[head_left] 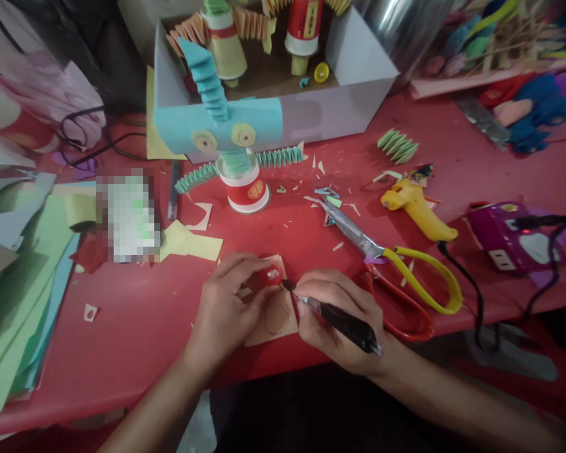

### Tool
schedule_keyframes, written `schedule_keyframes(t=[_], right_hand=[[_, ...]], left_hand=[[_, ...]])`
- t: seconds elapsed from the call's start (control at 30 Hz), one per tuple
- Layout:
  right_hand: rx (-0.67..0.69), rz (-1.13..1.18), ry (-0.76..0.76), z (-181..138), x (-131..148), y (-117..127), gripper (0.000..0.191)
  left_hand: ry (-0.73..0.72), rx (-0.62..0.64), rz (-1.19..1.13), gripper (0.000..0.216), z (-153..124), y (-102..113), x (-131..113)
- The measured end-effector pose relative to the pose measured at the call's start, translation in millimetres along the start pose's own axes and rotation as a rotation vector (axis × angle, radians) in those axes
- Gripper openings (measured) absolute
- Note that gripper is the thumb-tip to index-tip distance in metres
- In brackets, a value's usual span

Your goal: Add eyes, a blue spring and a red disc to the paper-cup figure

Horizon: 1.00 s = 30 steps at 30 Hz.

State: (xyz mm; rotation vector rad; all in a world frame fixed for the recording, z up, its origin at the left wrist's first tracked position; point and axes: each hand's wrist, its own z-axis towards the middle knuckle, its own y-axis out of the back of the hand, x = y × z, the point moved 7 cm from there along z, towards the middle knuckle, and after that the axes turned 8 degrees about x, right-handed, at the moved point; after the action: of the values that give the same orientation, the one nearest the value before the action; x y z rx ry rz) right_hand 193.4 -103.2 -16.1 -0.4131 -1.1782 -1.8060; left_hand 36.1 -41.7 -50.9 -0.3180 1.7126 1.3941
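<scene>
A black pen is gripped in my right hand, its tip beside a small round red cap. My left hand pinches that cap, pressing it down on a piece of pale paper. A drawn circle shows on the paper below the cap. Beyond my hands stands a paper-cup figure with a blue tube head, round eyes and green folded-paper arms. Large scissors with a yellow and a red handle lie open to the right of my right hand.
A yellow glue gun lies at the right, its cord near a purple power socket. A cardboard box at the back holds more cup figures. Coloured paper sheets are piled at the left. Paper scraps lie scattered about.
</scene>
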Motion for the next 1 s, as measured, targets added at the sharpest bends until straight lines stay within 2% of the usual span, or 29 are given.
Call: schedule_keyframes(t=[0.3, 0.67, 0.8, 0.9, 1.0], right_hand=[[0.030, 0.074, -0.036, -3, -5, -3, 0.021], [0.039, 0.089, -0.103, 1, -12, -4, 0.015], [0.039, 0.146, -0.204, 0, -23, -6, 0.011], [-0.014, 0.177, -0.261, -3, -27, 0, 0.013], [-0.118, 0.159, -0.236, -4, -22, 19, 0.014]], left_hand=[[0.010, -0.007, -0.019, 0.025, 0, 0, 0], [0.013, 0.042, -0.056, 0.030, 0, -2, -1], [0.004, 0.029, -0.048, 0.027, 0, -2, 1], [-0.018, 0.011, -0.023, 0.026, 0, -1, 0], [-0.027, 0.030, -0.010, 0.025, 0, -1, 0]])
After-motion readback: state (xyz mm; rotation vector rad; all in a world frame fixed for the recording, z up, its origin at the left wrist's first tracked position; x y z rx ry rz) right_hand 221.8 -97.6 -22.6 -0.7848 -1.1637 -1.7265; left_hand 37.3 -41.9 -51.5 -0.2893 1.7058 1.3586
